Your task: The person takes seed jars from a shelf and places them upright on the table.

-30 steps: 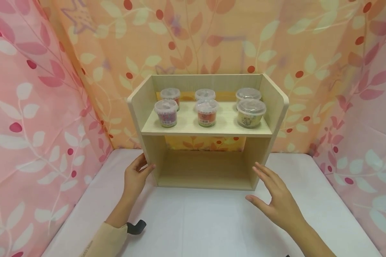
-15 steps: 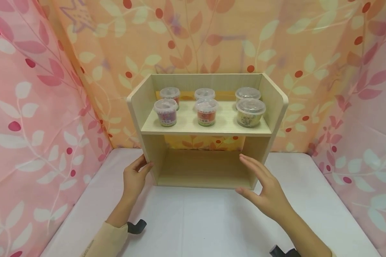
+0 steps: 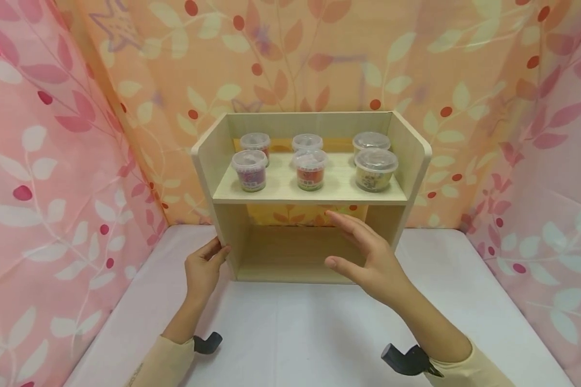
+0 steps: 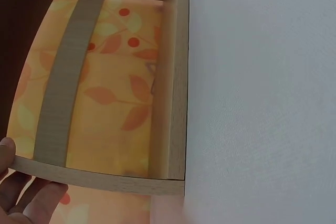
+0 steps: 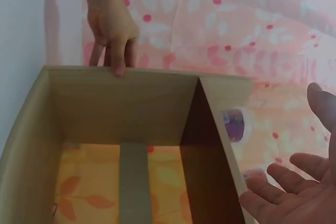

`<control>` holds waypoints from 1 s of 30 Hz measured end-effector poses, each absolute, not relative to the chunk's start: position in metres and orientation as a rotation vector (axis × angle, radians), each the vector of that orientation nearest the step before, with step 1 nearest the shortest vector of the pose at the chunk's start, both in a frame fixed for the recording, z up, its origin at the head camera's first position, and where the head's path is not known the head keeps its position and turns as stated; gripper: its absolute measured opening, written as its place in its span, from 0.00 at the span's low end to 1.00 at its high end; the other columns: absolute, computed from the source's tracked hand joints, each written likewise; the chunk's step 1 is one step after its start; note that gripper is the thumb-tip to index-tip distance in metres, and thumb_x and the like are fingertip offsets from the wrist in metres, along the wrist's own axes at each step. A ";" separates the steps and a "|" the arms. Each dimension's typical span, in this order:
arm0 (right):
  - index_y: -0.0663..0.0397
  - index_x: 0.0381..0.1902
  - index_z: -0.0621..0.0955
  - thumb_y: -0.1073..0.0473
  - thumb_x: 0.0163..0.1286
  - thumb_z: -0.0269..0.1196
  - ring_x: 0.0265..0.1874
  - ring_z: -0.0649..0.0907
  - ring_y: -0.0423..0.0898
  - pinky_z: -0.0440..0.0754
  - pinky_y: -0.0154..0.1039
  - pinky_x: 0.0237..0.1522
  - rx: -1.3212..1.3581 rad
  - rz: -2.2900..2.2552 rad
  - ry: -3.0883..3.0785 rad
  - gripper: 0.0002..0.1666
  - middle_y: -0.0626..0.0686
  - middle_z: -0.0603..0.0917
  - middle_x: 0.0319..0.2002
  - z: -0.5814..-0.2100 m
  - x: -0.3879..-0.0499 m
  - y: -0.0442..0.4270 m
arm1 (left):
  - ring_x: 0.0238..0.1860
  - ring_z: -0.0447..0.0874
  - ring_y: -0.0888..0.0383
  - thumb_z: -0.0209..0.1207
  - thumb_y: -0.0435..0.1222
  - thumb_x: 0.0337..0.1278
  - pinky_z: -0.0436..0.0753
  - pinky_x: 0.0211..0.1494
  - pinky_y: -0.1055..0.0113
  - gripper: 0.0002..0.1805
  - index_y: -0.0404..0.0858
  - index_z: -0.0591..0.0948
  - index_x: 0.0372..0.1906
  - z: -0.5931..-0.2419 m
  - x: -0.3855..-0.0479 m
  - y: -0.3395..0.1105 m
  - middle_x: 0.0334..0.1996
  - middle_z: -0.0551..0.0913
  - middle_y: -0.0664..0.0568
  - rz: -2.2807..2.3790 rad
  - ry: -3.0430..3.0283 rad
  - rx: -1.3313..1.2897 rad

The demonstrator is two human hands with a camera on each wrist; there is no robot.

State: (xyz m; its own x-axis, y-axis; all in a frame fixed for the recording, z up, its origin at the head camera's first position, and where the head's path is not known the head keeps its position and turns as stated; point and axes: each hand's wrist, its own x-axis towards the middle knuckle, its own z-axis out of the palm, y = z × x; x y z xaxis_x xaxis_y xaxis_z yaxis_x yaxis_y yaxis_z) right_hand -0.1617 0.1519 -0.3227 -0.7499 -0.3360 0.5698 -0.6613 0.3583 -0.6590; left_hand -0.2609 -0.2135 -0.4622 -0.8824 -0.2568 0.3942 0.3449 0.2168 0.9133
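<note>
A small two-tier wooden shelf (image 3: 271, 192) stands on the white table. My left hand (image 3: 203, 271) grips its left side panel, thumb at the front edge and fingers on the outside; the left wrist view shows the fingers (image 4: 44, 200) round the panel's edge. My right hand (image 3: 375, 263) hovers in front of the lower compartment, fingers extended and thumb apart, holding nothing. On the upper tier, lidded plastic cups stand in two rows. In front are a purple cup (image 3: 252, 174), a red-orange cup (image 3: 311, 174) and a wider yellowish tub (image 3: 375, 174).
The white-covered table (image 3: 276, 333) extends before the shelf. Patterned orange cloth (image 3: 310, 64) hangs behind it, with pink cloth (image 3: 53, 177) on both sides. Black curved pieces, such as the right one (image 3: 406, 360), sit at both wrists.
My right hand has moved left and upward, from beside the shelf's right panel to before its lower opening. The left hand keeps its hold; shelf and cups stay put.
</note>
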 end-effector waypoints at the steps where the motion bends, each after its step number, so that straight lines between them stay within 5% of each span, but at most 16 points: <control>1: 0.42 0.76 0.69 0.62 0.63 0.75 0.72 0.72 0.44 0.69 0.34 0.73 0.888 1.353 -2.285 0.46 0.46 0.72 0.73 -0.319 -0.163 0.148 | 0.45 0.88 0.68 0.73 0.33 0.58 0.88 0.44 0.74 0.21 0.32 0.86 0.56 -0.461 -0.261 -0.213 0.50 0.88 0.37 -1.711 -2.028 -0.083; 12: 0.43 0.76 0.70 0.57 0.62 0.76 0.71 0.73 0.43 0.74 0.40 0.71 0.897 1.381 -2.284 0.46 0.45 0.73 0.73 -0.292 -0.178 0.117 | 0.44 0.87 0.70 0.70 0.26 0.58 0.87 0.44 0.74 0.21 0.27 0.84 0.56 -0.445 -0.249 -0.208 0.50 0.86 0.34 -1.730 -2.055 -0.067; 22: 0.43 0.76 0.70 0.47 0.63 0.75 0.72 0.72 0.40 0.72 0.42 0.73 0.780 1.485 -2.344 0.46 0.40 0.73 0.73 -0.277 -0.193 0.090 | 0.44 0.88 0.69 0.73 0.33 0.57 0.88 0.44 0.75 0.20 0.35 0.87 0.56 -0.464 -0.263 -0.215 0.48 0.89 0.40 -1.676 -2.041 -0.080; 30: 0.48 0.75 0.71 0.47 0.63 0.75 0.72 0.72 0.40 0.70 0.40 0.74 0.704 1.496 -2.359 0.46 0.44 0.73 0.73 -0.265 -0.207 0.066 | 0.42 0.87 0.71 0.72 0.29 0.57 0.87 0.41 0.76 0.19 0.33 0.87 0.55 -0.463 -0.262 -0.214 0.47 0.89 0.39 -1.627 -2.060 -0.092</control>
